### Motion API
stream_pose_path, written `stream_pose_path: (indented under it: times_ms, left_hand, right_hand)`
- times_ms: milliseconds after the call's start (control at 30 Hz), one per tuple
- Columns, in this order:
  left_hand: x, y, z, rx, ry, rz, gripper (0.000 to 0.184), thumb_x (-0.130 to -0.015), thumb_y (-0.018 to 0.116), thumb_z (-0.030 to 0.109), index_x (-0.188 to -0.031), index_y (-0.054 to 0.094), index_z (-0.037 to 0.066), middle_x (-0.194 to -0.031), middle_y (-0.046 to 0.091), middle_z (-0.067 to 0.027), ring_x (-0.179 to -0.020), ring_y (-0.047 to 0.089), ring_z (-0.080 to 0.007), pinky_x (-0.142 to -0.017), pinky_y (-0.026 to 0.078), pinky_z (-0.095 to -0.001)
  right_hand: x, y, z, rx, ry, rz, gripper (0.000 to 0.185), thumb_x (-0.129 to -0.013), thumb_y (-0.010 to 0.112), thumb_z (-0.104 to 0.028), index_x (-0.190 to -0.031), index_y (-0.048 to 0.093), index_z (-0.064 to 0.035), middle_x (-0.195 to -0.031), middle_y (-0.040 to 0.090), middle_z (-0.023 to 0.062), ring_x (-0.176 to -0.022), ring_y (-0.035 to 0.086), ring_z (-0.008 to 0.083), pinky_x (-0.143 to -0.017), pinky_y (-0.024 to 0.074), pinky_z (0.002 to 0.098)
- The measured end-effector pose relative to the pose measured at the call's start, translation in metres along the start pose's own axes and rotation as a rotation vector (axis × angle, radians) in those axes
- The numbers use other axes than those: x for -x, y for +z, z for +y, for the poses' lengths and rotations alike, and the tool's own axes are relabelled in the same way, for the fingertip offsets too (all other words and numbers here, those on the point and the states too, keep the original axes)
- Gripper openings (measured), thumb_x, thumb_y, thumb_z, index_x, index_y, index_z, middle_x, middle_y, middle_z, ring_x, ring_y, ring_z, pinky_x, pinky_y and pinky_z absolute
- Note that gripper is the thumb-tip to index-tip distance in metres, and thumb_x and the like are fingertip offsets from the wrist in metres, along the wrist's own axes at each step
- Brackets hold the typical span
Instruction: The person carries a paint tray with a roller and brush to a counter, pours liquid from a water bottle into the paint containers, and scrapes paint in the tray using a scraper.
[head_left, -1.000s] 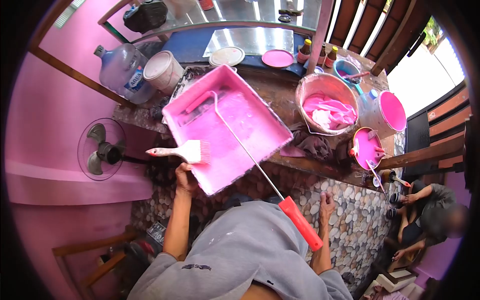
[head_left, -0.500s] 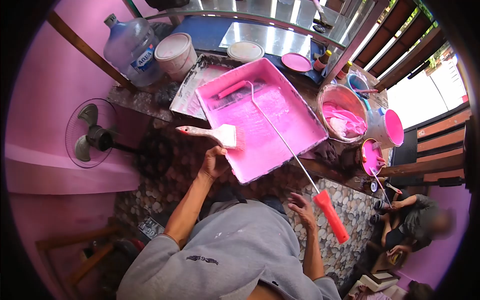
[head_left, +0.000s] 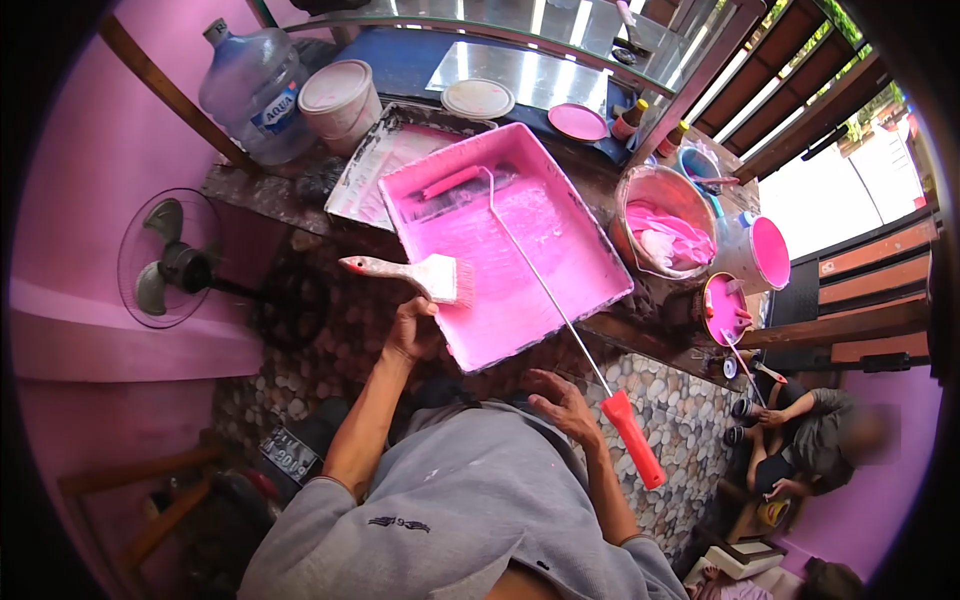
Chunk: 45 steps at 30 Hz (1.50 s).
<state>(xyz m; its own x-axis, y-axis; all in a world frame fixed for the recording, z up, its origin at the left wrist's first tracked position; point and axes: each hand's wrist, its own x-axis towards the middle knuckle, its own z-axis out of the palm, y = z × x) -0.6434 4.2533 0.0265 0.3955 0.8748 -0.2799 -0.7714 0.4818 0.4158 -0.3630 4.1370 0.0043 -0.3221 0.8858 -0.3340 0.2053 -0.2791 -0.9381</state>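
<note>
The roller handle is smooth plastic, its rod metal, the paint glossy, the shirt cloth.

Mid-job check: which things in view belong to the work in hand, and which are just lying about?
Probably the job's:
paint tray, held by the left hand
red-handled roller, resting in the tray
paintbrush, lying across the tray's edge

Probably just lying about:
fan
large AQUA bottle
small yellow-capped bottles

one head-worn camera, facing forward and down.
</note>
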Motion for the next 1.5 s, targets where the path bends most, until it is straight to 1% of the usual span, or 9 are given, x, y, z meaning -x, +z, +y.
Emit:
stream_pose_path:
  times_ms: [167,233,367,600,800,1000,1167,1267,1500]
  left_hand:
    - [-0.013,-0.018,0.005,0.004,-0.063,-0.013,0.044,-0.062,0.051,0.008,-0.105,0.054,-0.002,-0.094,0.062,-0.0098,-0.085,0.059,-0.0233,-0.083,0.046,-0.0342]
    - [-0.021,-0.026,0.008,0.000,-0.088,-0.037,0.044,-0.062,0.051,0.008,-0.104,0.055,-0.002,-0.093,0.062,-0.0099,-0.085,0.059,-0.0233,-0.083,0.046,-0.0339]
    - [-0.050,-0.029,0.015,-0.074,-0.099,-0.083,0.043,-0.061,0.050,0.009,-0.102,0.057,-0.003,-0.092,0.063,-0.0112,-0.084,0.059,-0.0238,-0.081,0.047,-0.0351]
    - [-0.073,-0.019,0.036,-0.215,-0.215,-0.115,0.038,-0.058,0.053,0.006,-0.096,0.059,0.000,-0.091,0.062,-0.0074,-0.086,0.057,-0.0225,-0.083,0.046,-0.0350]
    - [-0.089,-0.025,0.044,-0.269,-0.290,-0.035,0.034,-0.056,0.053,0.007,-0.090,0.058,0.001,-0.082,0.060,-0.0061,-0.078,0.056,-0.0207,-0.079,0.044,-0.0320]
    - [-0.081,0.004,0.060,-0.343,-0.397,-0.043,0.030,-0.057,0.055,0.002,-0.087,0.056,0.005,-0.074,0.055,-0.0023,-0.070,0.053,-0.0155,-0.071,0.044,-0.0281]
    - [-0.099,-0.010,0.063,-0.320,-0.434,-0.058,0.029,-0.056,0.056,0.002,-0.085,0.056,0.004,-0.078,0.057,-0.0037,-0.075,0.055,-0.0161,-0.072,0.045,-0.0296]
    - [-0.113,-0.031,0.060,-0.329,-0.461,-0.067,0.026,-0.057,0.055,0.003,-0.083,0.057,0.003,-0.079,0.059,-0.0048,-0.074,0.057,-0.0185,-0.074,0.046,-0.0312]
    - [-0.153,-0.062,0.050,-0.345,-0.487,-0.059,0.026,-0.061,0.052,0.005,-0.087,0.058,0.002,-0.084,0.061,-0.0069,-0.080,0.057,-0.0204,-0.080,0.045,-0.0328]
  right_hand:
    - [0.009,-0.009,0.068,-0.531,0.175,0.223,0.039,-0.090,0.050,-0.023,-0.123,0.047,-0.0030,-0.106,0.061,0.0092,-0.093,0.059,0.0207,-0.083,0.0467,0.0333]
    - [0.018,-0.020,0.076,-1.149,0.065,0.173,0.047,-0.093,0.041,-0.038,-0.124,0.045,-0.0039,-0.105,0.061,0.0110,-0.091,0.061,0.0250,-0.081,0.0484,0.0353]
    - [0.009,-0.045,0.059,-1.203,0.006,0.196,0.068,-0.087,0.038,-0.058,-0.127,0.040,-0.0036,-0.104,0.058,0.0150,-0.091,0.059,0.0246,-0.078,0.0492,0.0370]
    - [-0.024,-0.053,0.030,-1.183,-0.177,0.089,0.072,-0.083,0.040,-0.063,-0.129,0.039,-0.0073,-0.117,0.052,0.0164,-0.101,0.056,0.0276,-0.088,0.0443,0.0373]
    - [-0.035,-0.039,0.034,-1.274,-0.251,0.069,0.064,-0.083,0.045,-0.060,-0.126,0.043,-0.0132,-0.119,0.051,0.0154,-0.101,0.055,0.0325,-0.088,0.0442,0.0419]
    - [-0.048,-0.025,0.058,-1.199,-0.133,0.234,0.033,-0.086,0.055,-0.039,-0.108,0.056,-0.0155,-0.112,0.057,0.0089,-0.098,0.056,0.0330,-0.086,0.0449,0.0458]
    - [-0.056,-0.018,0.039,-1.296,-0.154,0.274,0.021,-0.083,0.055,-0.017,-0.100,0.058,-0.0055,-0.102,0.062,0.0086,-0.095,0.059,0.0250,-0.085,0.0456,0.0454]
    - [-0.059,-0.016,0.053,-1.234,-0.183,0.232,0.031,-0.083,0.053,-0.020,-0.110,0.054,-0.0046,-0.106,0.062,0.0116,-0.098,0.059,0.0261,-0.088,0.0452,0.0444]
    - [-0.086,-0.009,0.071,-1.235,-0.236,0.383,0.018,-0.082,0.054,-0.014,-0.098,0.057,-0.0061,-0.097,0.062,0.0064,-0.090,0.059,0.0208,-0.077,0.0474,0.0367]
